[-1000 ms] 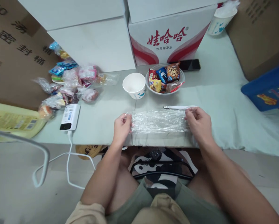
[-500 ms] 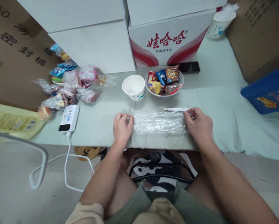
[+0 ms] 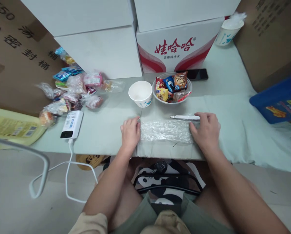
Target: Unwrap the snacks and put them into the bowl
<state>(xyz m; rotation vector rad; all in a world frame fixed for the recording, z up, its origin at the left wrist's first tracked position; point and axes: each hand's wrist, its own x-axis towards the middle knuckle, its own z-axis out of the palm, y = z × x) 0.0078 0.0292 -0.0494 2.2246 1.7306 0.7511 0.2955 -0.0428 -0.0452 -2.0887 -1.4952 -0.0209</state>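
A folded strip of clear plastic film lies flat near the table's front edge. My left hand is closed at the film's left end, its thumb and fingers drawn together on the edge. At the other end rests my right hand, with its thumb on the film and its fingers apart from the thumb. Those fingertips reach the end of a slim white pen-like tool with a dark tip, just behind the film. A white paper cup stands upright behind the film, beside a clear plastic bowl of wrapped snacks.
Wrapped snacks are piled at the left, near a white power bank with its cable. White cartons line the back. A black phone lies behind the bowl. A blue container and another paper cup stand at the right.
My right thumb has moved away from its fingers, which earlier were closer together at the film's corner. My left hand stays at the film's left end. The view has shifted slightly.
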